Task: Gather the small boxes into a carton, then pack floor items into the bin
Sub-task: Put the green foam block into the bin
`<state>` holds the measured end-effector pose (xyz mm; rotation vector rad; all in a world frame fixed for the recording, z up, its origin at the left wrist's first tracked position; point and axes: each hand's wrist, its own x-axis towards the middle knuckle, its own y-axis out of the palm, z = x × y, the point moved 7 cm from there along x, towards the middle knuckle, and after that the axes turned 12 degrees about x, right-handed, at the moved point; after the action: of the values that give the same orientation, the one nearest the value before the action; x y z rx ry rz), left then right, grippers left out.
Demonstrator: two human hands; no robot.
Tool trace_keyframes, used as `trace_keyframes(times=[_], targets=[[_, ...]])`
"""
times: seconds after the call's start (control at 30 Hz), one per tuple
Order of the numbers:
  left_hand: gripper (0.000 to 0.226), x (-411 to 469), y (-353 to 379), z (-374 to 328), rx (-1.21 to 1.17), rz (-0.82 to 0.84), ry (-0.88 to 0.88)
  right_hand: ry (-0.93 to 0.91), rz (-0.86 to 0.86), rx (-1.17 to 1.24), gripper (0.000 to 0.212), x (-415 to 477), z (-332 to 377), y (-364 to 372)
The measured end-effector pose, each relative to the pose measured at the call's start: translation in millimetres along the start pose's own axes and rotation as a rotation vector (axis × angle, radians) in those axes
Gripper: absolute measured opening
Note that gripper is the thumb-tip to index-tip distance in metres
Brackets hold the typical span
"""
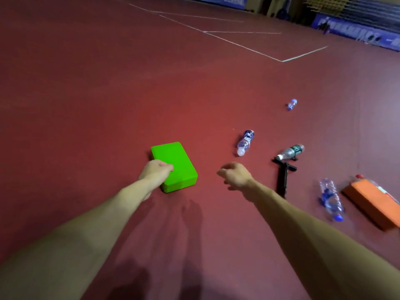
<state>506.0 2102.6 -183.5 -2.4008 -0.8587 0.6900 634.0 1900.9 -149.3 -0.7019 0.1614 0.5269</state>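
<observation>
A person bends over a red sports floor (108, 94), both bare arms stretched toward scattered litter. The left hand (157, 169) grasps the near corner of a green block (175, 163) lying flat on the floor, thumb on top and fingers tucked over the side. The right hand (236, 175) hovers just right of the block, loosely curled and holding nothing.

Further right lie a blue-label bottle (245, 142), a green-label bottle (292, 151) with its neck across a black tool (283, 176), a crushed bottle (330, 198) just beside an orange block (374, 202), and a far bottle (291, 104) well apart from the rest. Neither carton nor bin is in view.

The floor pickup looks barely begun, with every item down.

The grip is the likely weak spot: one hand at a corner of a broad, smooth block could let it tip or slip free on the lift unless the right hand comes in to help. The bottles lie on their sides and could roll off at a stray touch. Lifting the tool would likely shift the bottle resting on it. With the bin out of sight, a carry of unknown length adds to the chance of a drop.
</observation>
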Motion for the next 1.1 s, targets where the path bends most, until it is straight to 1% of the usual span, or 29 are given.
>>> trace_keyframes(times=[0.07, 0.17, 0.23, 0.3, 0.37, 0.47, 0.57, 0.63, 0.67, 0.73, 0.77, 0.8, 0.83, 0.87, 0.9, 0.97, 1.0, 1.07, 1.1], targets=[[0.012, 11, 13, 11, 0.022, -0.009, -0.03, 0.025, 0.058, -0.013, 0.037, 20, -19, 34], [0.025, 33, 38, 46, 0.007, -0.013, -0.131, 0.037, 0.072, -0.036, 0.047, 58, -44, 62], [0.012, 44, 57, 68, -0.025, -0.013, -0.197, 0.028, 0.087, -0.048, 0.048, 82, -55, 73], [0.036, 59, 75, 86, -0.069, -0.031, -0.26, 0.017, 0.086, -0.046, 0.049, 104, -62, 81], [0.052, 72, 89, 95, -0.063, -0.054, -0.291, 0.001, 0.093, -0.044, 0.05, 124, -68, 88], [0.064, 95, 105, 102, -0.085, -0.08, -0.335, -0.009, 0.111, -0.046, 0.053, 153, -80, 100], [0.07, 119, 116, 106, -0.113, -0.114, -0.345, -0.022, 0.139, -0.032, 0.062, 179, -92, 117], [0.071, 131, 123, 108, -0.161, -0.135, -0.337, -0.012, 0.172, 0.023, 0.066, 192, -100, 132], [0.071, 135, 127, 109, -0.191, -0.142, -0.333, 0.01, 0.184, 0.08, 0.062, 199, -105, 140], [0.07, 140, 136, 113, -0.264, -0.157, -0.36, 0.083, 0.176, 0.275, 0.041, 205, -115, 149], [0.066, 140, 142, 114, -0.286, -0.153, -0.383, 0.112, 0.148, 0.359, 0.037, 208, -121, 149], [0.057, 139, 147, 112, -0.294, -0.147, -0.388, 0.142, 0.123, 0.407, 0.044, 211, -127, 147], [0.049, 136, 152, 109, -0.304, -0.145, -0.381, 0.191, 0.117, 0.422, 0.058, 210, -133, 144], [0.043, 131, 156, 105, -0.304, -0.156, -0.384, 0.23, 0.13, 0.395, 0.066, 210, -139, 139], [0.04, 126, 159, 103, -0.297, -0.179, -0.398, 0.271, 0.142, 0.35, 0.065, 210, -148, 134], [0.04, 114, 164, 96, -0.258, -0.173, -0.45, 0.35, 0.173, 0.265, 0.054, 197, -156, 112], [0.039, 107, 168, 88, -0.268, -0.123, -0.467, 0.379, 0.199, 0.248, 0.044, 191, -156, 98], [0.039, 99, 179, 63, -0.336, 0.023, -0.458, 0.385, 0.31, 0.19, 0.015, 173, -145, 68], [0.039, 95, 182, 47, -0.381, 0.091, -0.447, 0.369, 0.352, 0.144, 0.015, 167, -137, 49]])
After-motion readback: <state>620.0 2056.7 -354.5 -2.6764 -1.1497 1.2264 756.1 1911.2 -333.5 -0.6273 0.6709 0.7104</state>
